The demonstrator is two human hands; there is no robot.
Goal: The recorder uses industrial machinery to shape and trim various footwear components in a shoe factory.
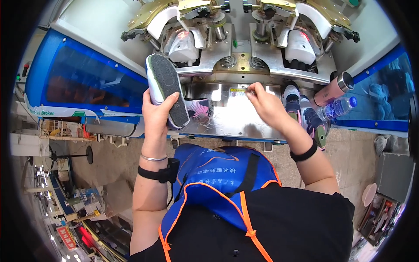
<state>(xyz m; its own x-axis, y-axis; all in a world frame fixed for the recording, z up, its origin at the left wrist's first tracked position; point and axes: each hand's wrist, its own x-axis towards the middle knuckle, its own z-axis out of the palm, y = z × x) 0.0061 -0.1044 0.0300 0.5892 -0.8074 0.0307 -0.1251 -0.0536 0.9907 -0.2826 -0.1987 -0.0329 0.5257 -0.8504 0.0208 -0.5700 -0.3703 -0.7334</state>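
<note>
Gripping a small shoe [168, 89] from below, the left hand [158, 109] holds it sole-up and tilted, the dark grey sole facing the camera, its white and green rim showing along the edge and the pink and purple upper hanging down toward the shiny metal shelf [235, 118] at the front of the machine [235, 48]. The thumb lies across the sole near its lower end. The right hand [264, 102] is raised over the same shelf, fingers pinched together at the tips; whether they hold a thread or anything else is too fine to tell. Two more shoes [301, 109] of the same colours stand at the right end of the shelf, just beside the right wrist. Behind them a pink flask [334, 89] and a clear water bottle [338, 107] lie on the blue side panel [375, 70]. Both wrists wear black bands, the left also a thin silver bangle [153, 158]. A blue apron with orange trim [218, 183] covers the person's front
</note>
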